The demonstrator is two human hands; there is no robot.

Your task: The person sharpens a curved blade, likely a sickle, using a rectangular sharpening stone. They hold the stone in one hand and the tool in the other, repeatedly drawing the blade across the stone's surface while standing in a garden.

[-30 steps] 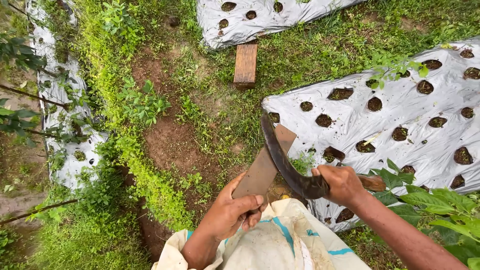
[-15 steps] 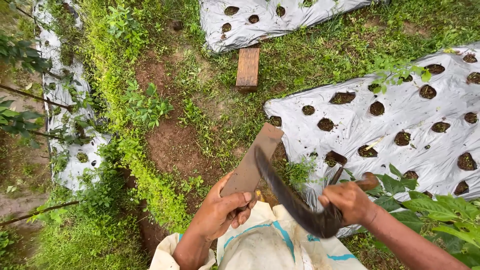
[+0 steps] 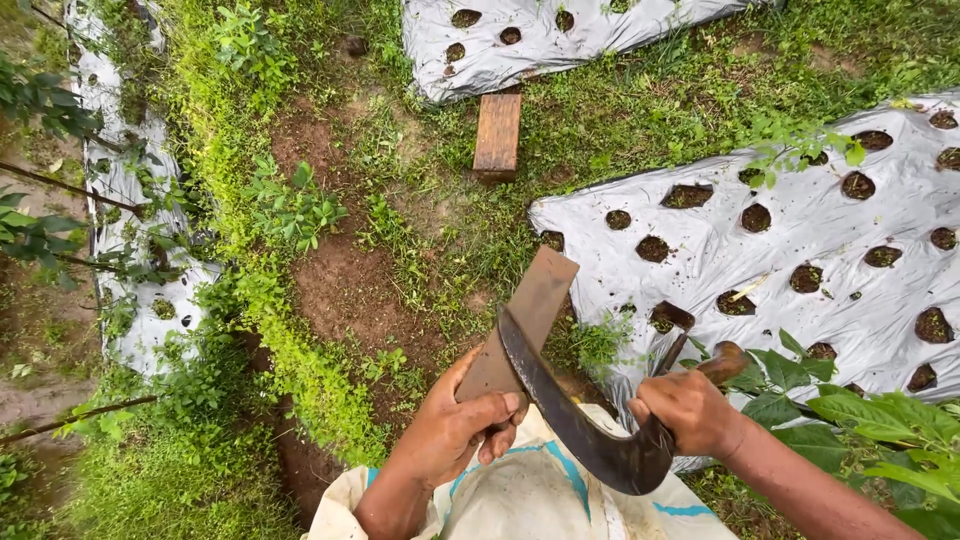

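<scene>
While the flat sharpening stone (image 3: 520, 330) is gripped in the left hand (image 3: 450, 425), the sickle (image 3: 580, 420), clenched by the right hand (image 3: 690, 410), should be drawn evenly, edge kept clear of fingers.

A curved dark metal sickle blade (image 3: 560, 400) lies across a flat brown rectangular stone (image 3: 520, 325). A brown wooden block (image 3: 497, 135) lies farther ahead; silver perforated plastic sheeting (image 3: 800, 225) spreads right.

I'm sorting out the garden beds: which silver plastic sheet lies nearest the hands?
The big sheet on the right, reaching the right hand; the others lie farther off.
</scene>
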